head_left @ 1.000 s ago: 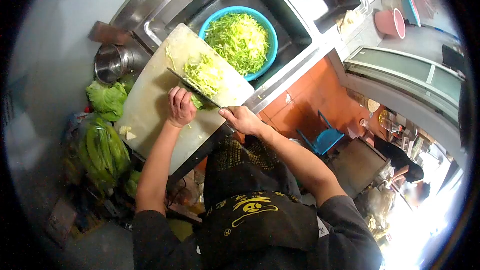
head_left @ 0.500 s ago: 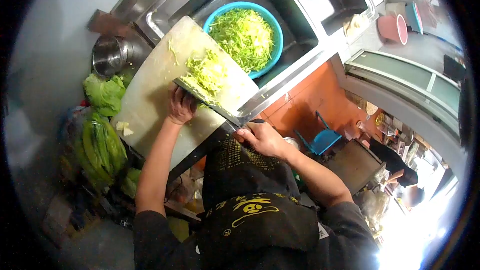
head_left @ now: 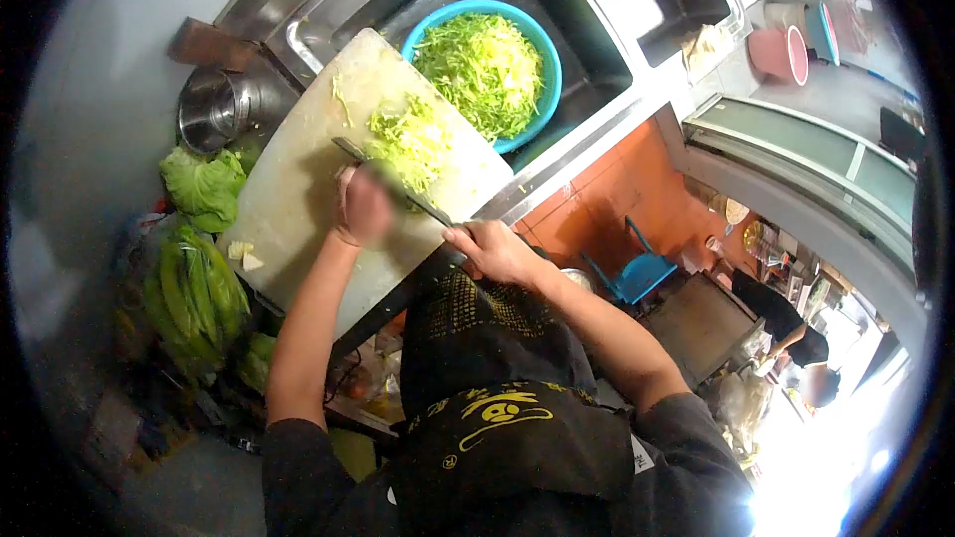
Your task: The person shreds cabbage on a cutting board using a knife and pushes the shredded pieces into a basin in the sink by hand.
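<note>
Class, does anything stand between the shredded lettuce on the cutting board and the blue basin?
Nothing visible does: the knife, held in the right hand, is on the side of the shredded lettuce away from the blue basin.

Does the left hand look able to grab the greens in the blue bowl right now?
Probably not straight across: the knife in the right hand and the shredded pile lie between the left hand and the blue bowl. Nothing covers the greens inside, though.
</note>
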Demonstrator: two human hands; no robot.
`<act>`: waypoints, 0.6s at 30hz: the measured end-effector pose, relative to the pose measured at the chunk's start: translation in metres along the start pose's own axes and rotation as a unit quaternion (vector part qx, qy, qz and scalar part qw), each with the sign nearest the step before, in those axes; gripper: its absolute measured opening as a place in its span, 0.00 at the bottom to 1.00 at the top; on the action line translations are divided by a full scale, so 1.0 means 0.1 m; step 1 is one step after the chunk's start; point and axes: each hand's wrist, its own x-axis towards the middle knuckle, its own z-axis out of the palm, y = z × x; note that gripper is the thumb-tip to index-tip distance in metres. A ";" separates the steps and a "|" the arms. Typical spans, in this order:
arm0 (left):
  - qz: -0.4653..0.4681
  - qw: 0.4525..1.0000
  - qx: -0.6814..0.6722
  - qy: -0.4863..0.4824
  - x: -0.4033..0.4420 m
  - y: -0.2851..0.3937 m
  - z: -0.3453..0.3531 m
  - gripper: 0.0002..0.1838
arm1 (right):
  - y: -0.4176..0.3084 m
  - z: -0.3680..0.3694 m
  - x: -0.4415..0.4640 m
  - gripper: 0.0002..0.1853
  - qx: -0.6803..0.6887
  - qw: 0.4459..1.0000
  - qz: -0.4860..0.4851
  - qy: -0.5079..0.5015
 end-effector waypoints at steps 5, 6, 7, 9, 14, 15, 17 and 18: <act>0.029 0.999 -0.037 -0.020 -0.12 -0.03 0.02 0.17 | -0.04 0.01 0.04 0.32 0.017 0.999 0.028 0.016; 0.027 0.998 -0.045 -0.016 -0.09 -0.02 0.00 0.17 | -0.08 -0.05 -0.03 0.32 0.055 0.996 0.063 -0.001; 0.016 0.998 -0.052 -0.014 -0.09 -0.01 0.00 0.18 | -0.09 -0.09 -0.07 0.32 0.091 0.991 0.096 -0.019; -0.006 0.998 -0.065 -0.008 -0.12 0.00 -0.01 0.20 | 0.11 0.00 -0.26 0.30 0.034 0.998 -0.015 0.054; -0.024 1.000 -0.009 0.018 -0.15 0.01 0.07 0.09 | -0.07 -0.17 -0.73 0.27 -0.003 0.995 -0.083 0.051; -0.011 1.000 0.006 0.013 -0.17 0.01 0.07 0.09 | -0.10 -0.18 -0.77 0.27 -0.001 0.996 -0.079 0.036; 0.014 0.999 0.034 0.005 -0.21 0.00 0.09 0.08 | -0.09 -0.17 -0.78 0.26 -0.017 0.998 -0.054 0.019; 0.007 1.000 0.006 -0.006 -0.38 -0.04 0.19 0.14 | -0.06 -0.17 -0.76 0.26 -0.012 0.998 -0.060 0.020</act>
